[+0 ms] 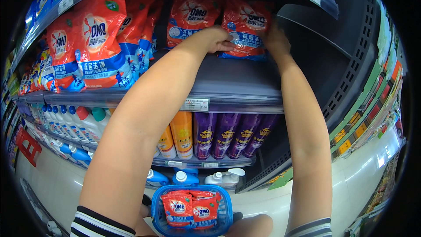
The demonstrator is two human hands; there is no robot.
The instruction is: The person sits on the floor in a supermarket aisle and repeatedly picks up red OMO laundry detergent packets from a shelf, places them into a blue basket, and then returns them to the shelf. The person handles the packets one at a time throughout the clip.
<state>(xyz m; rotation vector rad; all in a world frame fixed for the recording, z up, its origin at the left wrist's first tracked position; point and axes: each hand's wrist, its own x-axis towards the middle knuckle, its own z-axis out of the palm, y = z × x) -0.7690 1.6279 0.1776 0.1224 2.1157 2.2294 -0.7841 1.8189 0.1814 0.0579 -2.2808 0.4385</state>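
Observation:
A red and blue OMO laundry detergent bag [245, 28] stands near the right end of the dark shelf [236, 75]. On its left edge are the fingers of my left hand [218, 40]. My right hand [278, 41], somewhat blurred and in shadow, grips the bag's right side. Another OMO bag [192, 14] is just left of the held one, behind my left wrist. Below, between my forearms, a blue plastic shopping basket [227, 200] contains several smaller OMO bags [177, 208].
Larger OMO bags [98, 39] line the shelf's left part. A price rail [243, 103] runs along its front edge. Beneath stand purple spray cans [205, 135], orange cans [182, 135] and white bottles [86, 121]. A perforated metal upright [348, 72] bounds the right side.

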